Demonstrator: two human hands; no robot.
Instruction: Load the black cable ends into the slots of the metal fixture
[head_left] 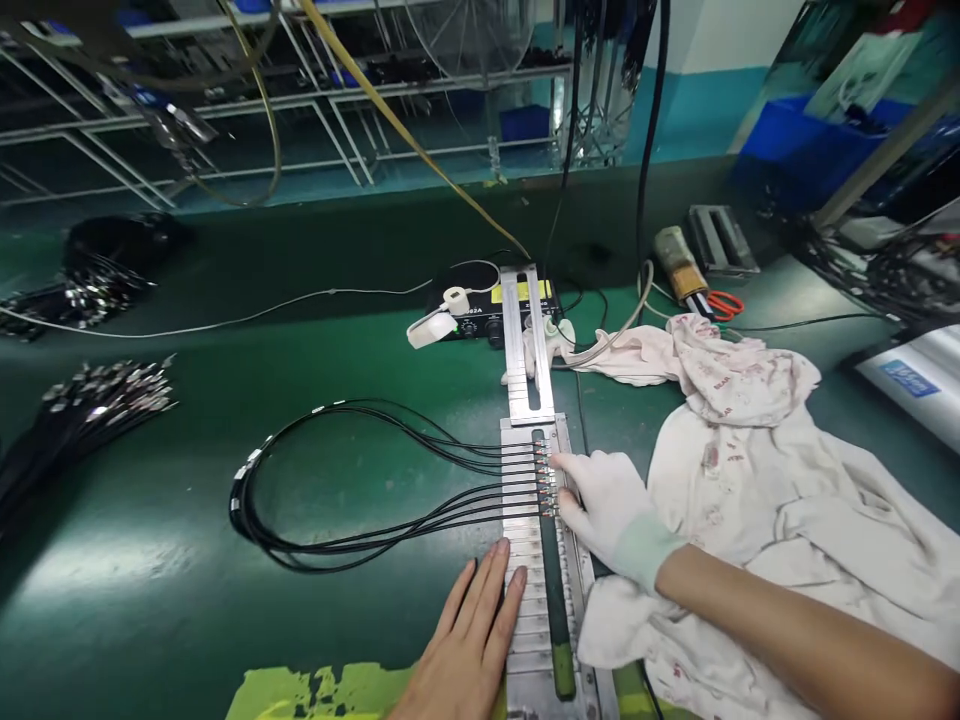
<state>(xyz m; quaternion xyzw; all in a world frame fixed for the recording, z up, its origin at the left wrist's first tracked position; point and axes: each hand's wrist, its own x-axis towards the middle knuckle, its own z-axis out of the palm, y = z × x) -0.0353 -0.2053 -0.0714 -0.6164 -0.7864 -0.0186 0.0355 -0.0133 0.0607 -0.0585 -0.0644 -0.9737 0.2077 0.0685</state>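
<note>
A long slotted metal fixture (pixel 531 630) lies on the green bench, pointing away from me. Several thin black cables (pixel 450 507) sit in its grooves, their bared ends (pixel 543 480) lined up across the slot. To the left the cables curve round in a loop with small white labels. My left hand (pixel 474 625), bare, rests flat with its fingers stretched out on the fixture's left edge, below the cables. My right hand (pixel 606 497) wears a white glove with the fingertips uncovered. Its thumb and forefinger are apart and touch the cable ends or the fixture's right edge beside them.
White cloths (pixel 750 480) are heaped at the right. Behind the fixture stands a black control box (pixel 480 328) with a white device on it. Orange-handled scissors (pixel 726 305) stand by a holder at the back right. Cable bundles (pixel 105 395) lie at the left.
</note>
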